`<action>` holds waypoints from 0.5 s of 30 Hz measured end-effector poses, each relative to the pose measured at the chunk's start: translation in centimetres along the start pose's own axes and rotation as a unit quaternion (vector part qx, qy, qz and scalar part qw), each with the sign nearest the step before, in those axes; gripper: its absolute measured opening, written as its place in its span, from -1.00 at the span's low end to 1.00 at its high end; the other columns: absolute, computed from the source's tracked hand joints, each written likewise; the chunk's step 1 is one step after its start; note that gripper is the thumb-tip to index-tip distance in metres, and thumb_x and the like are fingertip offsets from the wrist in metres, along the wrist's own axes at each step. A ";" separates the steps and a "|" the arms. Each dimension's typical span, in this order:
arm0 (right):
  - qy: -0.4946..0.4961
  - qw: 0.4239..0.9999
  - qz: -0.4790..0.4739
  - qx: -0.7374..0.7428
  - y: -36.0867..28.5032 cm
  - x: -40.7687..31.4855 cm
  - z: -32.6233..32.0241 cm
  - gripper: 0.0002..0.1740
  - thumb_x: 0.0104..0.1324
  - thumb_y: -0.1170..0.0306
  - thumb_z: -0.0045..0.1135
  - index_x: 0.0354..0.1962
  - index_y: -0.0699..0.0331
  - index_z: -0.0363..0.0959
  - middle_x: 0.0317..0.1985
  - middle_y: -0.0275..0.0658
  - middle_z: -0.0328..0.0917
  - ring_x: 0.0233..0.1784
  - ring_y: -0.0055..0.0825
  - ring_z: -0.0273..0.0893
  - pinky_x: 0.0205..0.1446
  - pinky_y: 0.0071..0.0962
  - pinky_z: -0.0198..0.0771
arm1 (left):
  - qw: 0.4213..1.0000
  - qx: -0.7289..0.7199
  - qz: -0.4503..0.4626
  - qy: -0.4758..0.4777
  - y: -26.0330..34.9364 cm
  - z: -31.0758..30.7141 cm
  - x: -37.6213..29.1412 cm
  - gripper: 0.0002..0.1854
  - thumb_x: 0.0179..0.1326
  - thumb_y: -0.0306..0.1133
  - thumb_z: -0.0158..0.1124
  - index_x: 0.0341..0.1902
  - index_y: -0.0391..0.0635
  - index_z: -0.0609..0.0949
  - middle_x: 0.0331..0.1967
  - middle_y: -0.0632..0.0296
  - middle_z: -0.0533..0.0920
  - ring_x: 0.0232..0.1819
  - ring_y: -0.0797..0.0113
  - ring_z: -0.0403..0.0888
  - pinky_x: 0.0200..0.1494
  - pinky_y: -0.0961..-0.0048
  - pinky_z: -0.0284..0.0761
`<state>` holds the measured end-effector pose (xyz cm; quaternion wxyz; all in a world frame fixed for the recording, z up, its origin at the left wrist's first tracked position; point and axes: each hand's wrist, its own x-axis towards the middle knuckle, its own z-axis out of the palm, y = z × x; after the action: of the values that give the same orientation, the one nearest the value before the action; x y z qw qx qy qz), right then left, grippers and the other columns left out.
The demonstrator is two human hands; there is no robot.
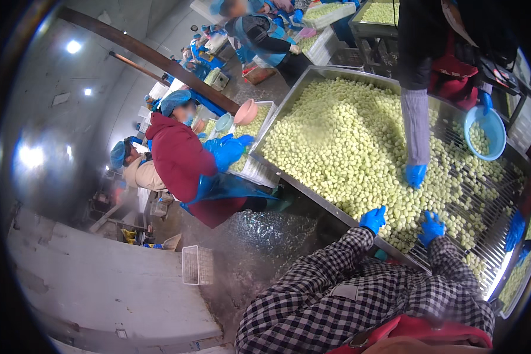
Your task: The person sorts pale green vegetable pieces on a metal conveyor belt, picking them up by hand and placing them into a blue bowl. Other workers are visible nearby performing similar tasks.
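Observation:
Before me a steel sorting table holds a deep heap of small, pale green oval fruits or beans. My left hand, in a blue glove, is over the table's near rim, at the edge of the heap; whether its fingers hold a piece cannot be told. Further right, my right hand, gloved alike, rests on the pieces with its fingers apart. Thinly spread produce lies on the slatted rack at the right. Opposite me, another person's blue-gloved hand reaches into the heap.
A co-worker's hand holds a light blue bowl over the rack. To the left, a person in a dark red jacket stands beside white crates of produce. A white basket sits on the wet floor. A brown beam slants behind.

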<state>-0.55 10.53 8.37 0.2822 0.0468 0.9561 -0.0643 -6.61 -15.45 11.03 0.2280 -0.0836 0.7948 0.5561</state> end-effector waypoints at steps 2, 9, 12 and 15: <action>-0.002 1.000 0.027 -0.014 2.9 -2.2 0.3 -0.37 0.24 0.17 0.11 0.27 -0.03 0.23 0.39 -0.10 0.00 0.44 -0.02 -0.02 0.43 0.10 -0.04 | 0.993 0.104 0.055 0.006 -1.2 0.8 0.7 -0.48 0.34 0.10 -0.05 -0.43 -0.09 0.62 -0.51 0.18 0.65 -0.40 0.22 0.62 -0.24 0.29 0.48; 0.076 0.996 0.020 0.050 7.3 -1.5 5.4 -0.45 0.03 0.37 0.18 0.06 0.14 0.48 0.38 -0.03 0.09 0.39 -0.03 0.13 0.33 -0.19 0.21 | 0.935 0.344 0.078 -0.035 -5.0 4.3 3.0 -0.46 0.30 0.13 -0.15 -0.27 -0.02 0.67 -0.36 0.11 0.67 -0.27 0.04 0.62 -0.12 0.13 0.48; 0.254 0.952 -0.139 -0.096 5.1 5.8 17.1 -0.49 0.02 0.24 0.18 -0.01 0.11 0.53 0.40 -0.04 0.05 0.45 -0.01 0.00 0.39 -0.05 0.03 | 0.920 0.367 0.137 -0.007 -4.3 3.6 2.5 -0.49 0.32 0.10 -0.10 -0.31 -0.03 0.68 -0.48 0.13 0.66 -0.37 0.11 0.63 -0.25 0.22 0.51; 0.202 0.962 -0.156 -0.102 2.4 6.2 16.2 -0.49 0.10 0.14 0.11 0.02 0.08 0.50 0.46 -0.11 -0.09 0.49 -0.05 -0.11 0.45 0.11 -0.18 | 0.897 0.389 0.204 0.046 -4.4 4.3 3.6 -0.46 0.33 0.12 -0.10 -0.34 -0.06 0.67 -0.47 0.10 0.64 -0.42 0.11 0.62 -0.30 0.23 0.51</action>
<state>3.19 10.81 -8.74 0.0731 -0.1198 0.9901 0.0016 -6.91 -12.64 4.52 0.0872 0.1506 0.9569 0.2325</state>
